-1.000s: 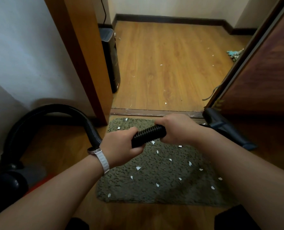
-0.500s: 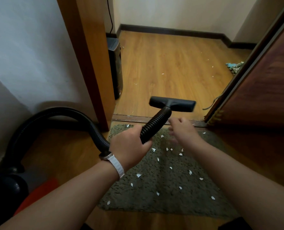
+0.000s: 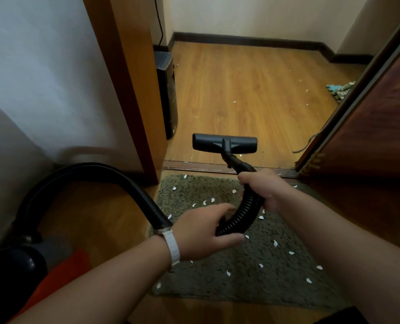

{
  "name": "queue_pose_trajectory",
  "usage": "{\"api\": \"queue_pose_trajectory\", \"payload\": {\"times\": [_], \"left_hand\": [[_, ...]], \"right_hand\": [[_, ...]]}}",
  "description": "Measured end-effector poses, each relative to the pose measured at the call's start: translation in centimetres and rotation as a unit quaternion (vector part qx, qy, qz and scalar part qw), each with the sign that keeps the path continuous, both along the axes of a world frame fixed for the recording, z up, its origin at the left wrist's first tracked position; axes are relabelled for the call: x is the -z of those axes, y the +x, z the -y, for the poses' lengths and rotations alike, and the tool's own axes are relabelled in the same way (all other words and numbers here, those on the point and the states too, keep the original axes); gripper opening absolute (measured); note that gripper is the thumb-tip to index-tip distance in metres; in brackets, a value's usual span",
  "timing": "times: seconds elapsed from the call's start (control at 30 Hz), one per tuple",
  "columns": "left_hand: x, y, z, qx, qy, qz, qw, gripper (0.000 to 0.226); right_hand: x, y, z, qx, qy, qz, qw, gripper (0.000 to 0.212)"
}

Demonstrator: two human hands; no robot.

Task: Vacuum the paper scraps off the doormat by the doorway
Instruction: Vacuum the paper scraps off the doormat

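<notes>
Right hand (image 3: pixel 262 190) now grips the vacuum hose (image 3: pixel 245 213) just ahead of the left hand (image 3: pixel 201 232), which holds it loosely. The floor head (image 3: pixel 224 143) sits beyond both hands. Paper scraps (image 3: pixel 275 243) cover the doormat (image 3: pixel 252 284) beneath them, so vacuuming looks unstarted.

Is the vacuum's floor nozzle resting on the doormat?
No, the nozzle is past the threshold over the wooden floor, off the doormat.

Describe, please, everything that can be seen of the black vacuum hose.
The hose is black, ribbed and looks like flexible plastic. From the vacuum body at lower left it arches up beside the wall, comes down into the left hand, which holds it between thumb and fingers, then curves up above the doormat into the right hand, which grips it. Beyond that a smooth tube joins it to the floor nozzle.
</notes>
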State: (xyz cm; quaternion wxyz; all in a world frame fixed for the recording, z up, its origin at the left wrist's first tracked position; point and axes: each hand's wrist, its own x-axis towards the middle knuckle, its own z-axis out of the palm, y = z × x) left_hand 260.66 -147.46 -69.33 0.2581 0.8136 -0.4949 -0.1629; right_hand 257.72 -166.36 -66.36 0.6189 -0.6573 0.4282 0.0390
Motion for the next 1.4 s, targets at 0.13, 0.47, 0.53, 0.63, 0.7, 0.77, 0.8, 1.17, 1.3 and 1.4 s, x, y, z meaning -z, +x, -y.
{"api": "queue_pose_trajectory", "payload": {"times": [0.13, 0.47, 0.53, 0.63, 0.7, 0.77, 0.8, 1.17, 1.3, 1.4], "left_hand": [[-0.6, 3.4, -0.3, -0.142, -0.082, -0.138, 0.977, 0.043], [-1.1, 10.9, -2.5, -0.376, -0.026, 0.107, 0.92, 0.079], [-0.4, 11.5, -3.2, -0.391, 0.002, 0.068, 0.918, 0.093], [0.8, 12.1, -3.9, -0.402, -0.015, -0.073, 0.913, 0.102], [1.2, 12.2, -4.2, -0.406, -0.055, -0.189, 0.892, 0.095], [1.9, 12.2, -4.5, -0.412, -0.079, -0.257, 0.871, 0.072], [2.3, 12.2, -4.6, -0.413, -0.084, -0.27, 0.866, 0.061], [1.9, 11.1, -2.2, -0.393, -0.134, -0.337, 0.845, 0.042], [1.3, 10.3, -0.6, -0.382, -0.161, -0.371, 0.831, 0.047], [1.6, 10.3, -0.5, -0.392, -0.174, -0.391, 0.815, 0.051]], "right_hand": [[-0.7, -1.1, -0.2, -0.095, -0.107, -0.012, 0.99, 0.029], [-2.8, -4.9, -1.0, -0.27, -0.347, -0.034, 0.898, 0.053], [-3.5, -5.5, -0.9, -0.284, -0.359, -0.033, 0.888, 0.052], [-4.2, -6.2, -0.8, -0.297, -0.347, -0.024, 0.889, 0.047], [-4.5, -6.4, -0.6, -0.302, -0.339, -0.013, 0.891, 0.046], [-4.6, -6.6, -0.3, -0.301, -0.336, -0.001, 0.892, 0.049], [-4.5, -6.8, -0.2, -0.298, -0.337, 0.004, 0.893, 0.05], [-0.8, -5.8, -1.0, -0.265, -0.253, -0.062, 0.928, 0.034], [1.5, -5.1, -1.7, -0.274, -0.347, -0.079, 0.894, 0.029], [2.6, -4.8, -1.9, -0.261, -0.391, -0.091, 0.878, 0.029]]}}
